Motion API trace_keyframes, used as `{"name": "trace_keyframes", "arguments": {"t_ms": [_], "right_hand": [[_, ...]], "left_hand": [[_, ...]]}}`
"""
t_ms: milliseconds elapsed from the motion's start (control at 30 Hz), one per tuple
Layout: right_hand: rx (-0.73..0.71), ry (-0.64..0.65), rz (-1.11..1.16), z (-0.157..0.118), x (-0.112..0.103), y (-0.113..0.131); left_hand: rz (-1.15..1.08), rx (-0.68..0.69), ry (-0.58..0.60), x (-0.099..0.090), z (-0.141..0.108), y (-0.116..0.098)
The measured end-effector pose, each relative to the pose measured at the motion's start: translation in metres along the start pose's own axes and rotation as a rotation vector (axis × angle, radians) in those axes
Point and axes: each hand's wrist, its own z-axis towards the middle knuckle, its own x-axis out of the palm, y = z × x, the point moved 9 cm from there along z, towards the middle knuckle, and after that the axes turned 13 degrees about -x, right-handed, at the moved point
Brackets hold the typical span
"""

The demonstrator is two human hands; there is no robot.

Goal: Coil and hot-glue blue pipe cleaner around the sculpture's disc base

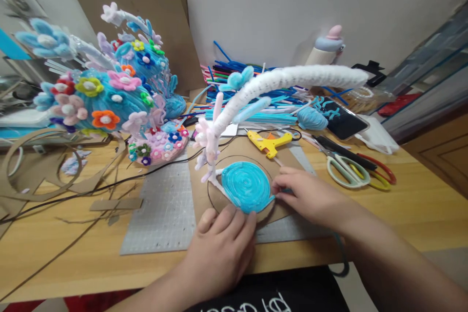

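A blue spiral disc of coiled fuzzy stem lies on a brown cardboard sheet marked with a drawn circle. My left hand rests at the disc's near edge, its fingers bent and pressed on the rim. At the right edge, my right hand pinches the loose blue stem that runs off the coil. From the disc's left side rises a white wrapped arch that curves over to the right, with pale pink flowers at its base and a blue flower on top.
Behind the disc lies a yellow glue gun. Scissors, pliers and a phone are at the right. Flower-covered blue models stand at the left, near cardboard offcuts. Colourful stems are piled behind; a grey cutting mat lies underneath.
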Motion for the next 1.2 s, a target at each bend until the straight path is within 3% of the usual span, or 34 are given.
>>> {"name": "trace_keyframes", "arguments": {"t_ms": [200, 767, 1033, 1200], "right_hand": [[0.02, 0.084, -0.03, -0.006, -0.001, 0.004], [0.117, -0.009, -0.032, 0.011, -0.009, 0.001], [0.043, -0.095, 0.025, 0.016, -0.017, -0.003], [-0.085, -0.093, 0.112, 0.02, -0.011, 0.001]], "left_hand": [[-0.001, -0.004, 0.014, 0.002, 0.001, -0.001], [-0.022, 0.001, 0.027, 0.003, 0.002, -0.001], [-0.014, -0.013, 0.055, 0.007, 0.0, 0.002], [0.044, 0.031, 0.093, 0.012, -0.004, 0.003]]}}
